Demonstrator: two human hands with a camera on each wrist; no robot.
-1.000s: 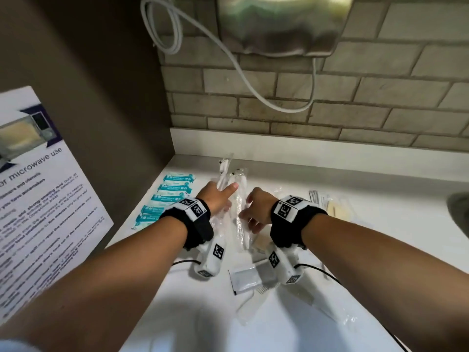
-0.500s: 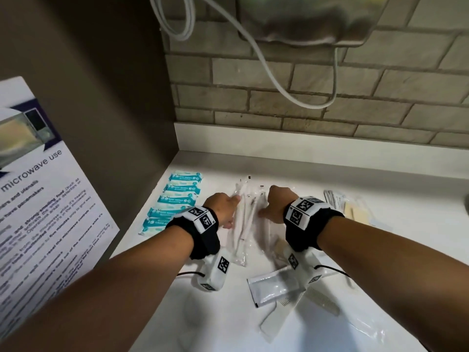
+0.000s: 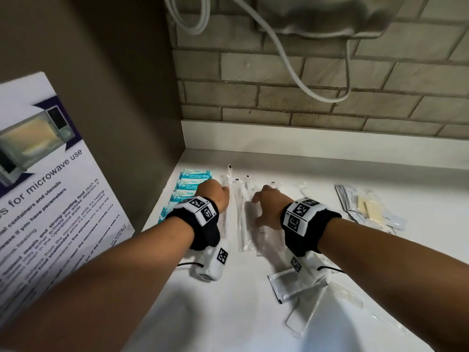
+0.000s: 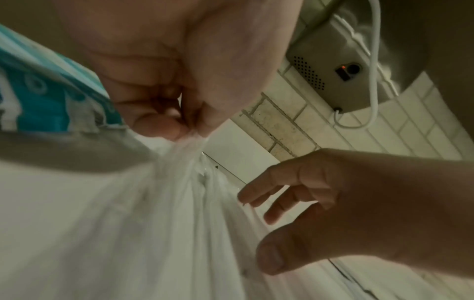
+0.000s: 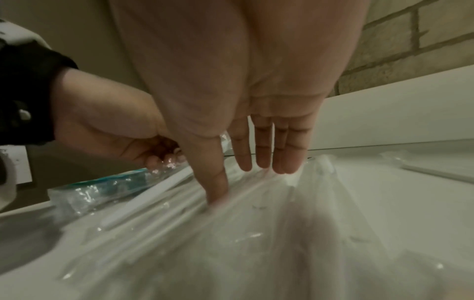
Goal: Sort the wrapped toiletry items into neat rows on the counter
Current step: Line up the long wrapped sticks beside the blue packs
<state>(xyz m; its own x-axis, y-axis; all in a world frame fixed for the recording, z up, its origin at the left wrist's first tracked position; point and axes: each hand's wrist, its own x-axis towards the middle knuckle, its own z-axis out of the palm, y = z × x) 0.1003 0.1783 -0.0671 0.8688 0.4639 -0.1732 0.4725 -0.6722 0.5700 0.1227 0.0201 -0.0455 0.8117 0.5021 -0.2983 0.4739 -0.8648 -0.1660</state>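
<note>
Several toothbrushes in clear wrappers [image 3: 241, 214] lie side by side on the white counter [image 3: 228, 313], pointing toward the back wall. My left hand [image 3: 223, 194] sits at the left edge of this group and pinches the end of one clear wrapper [image 4: 179, 162] between thumb and fingers [image 4: 159, 125]. My right hand [image 3: 256, 207] lies on the wrappers to the right, with straight fingers [image 5: 264, 154] pressing the plastic [image 5: 256, 233] flat. A row of teal packets [image 3: 193, 181] lies left of my left hand.
Dark-edged sachets and tan wrapped items [image 3: 368, 207] lie at the right. A white sachet [image 3: 284, 285], a loose comb [image 3: 346, 294] and a wrapped comb [image 3: 304, 313] lie near my right wrist. A brown side wall [image 3: 127, 97] stands at left; a cabled unit [image 3: 324, 19] hangs above.
Both hands have moved farther back along the counter and apart. The right hand went from curled over the wrappers to flat, fingers spread on them. The toothbrush wrappers now lie spread side by side.
</note>
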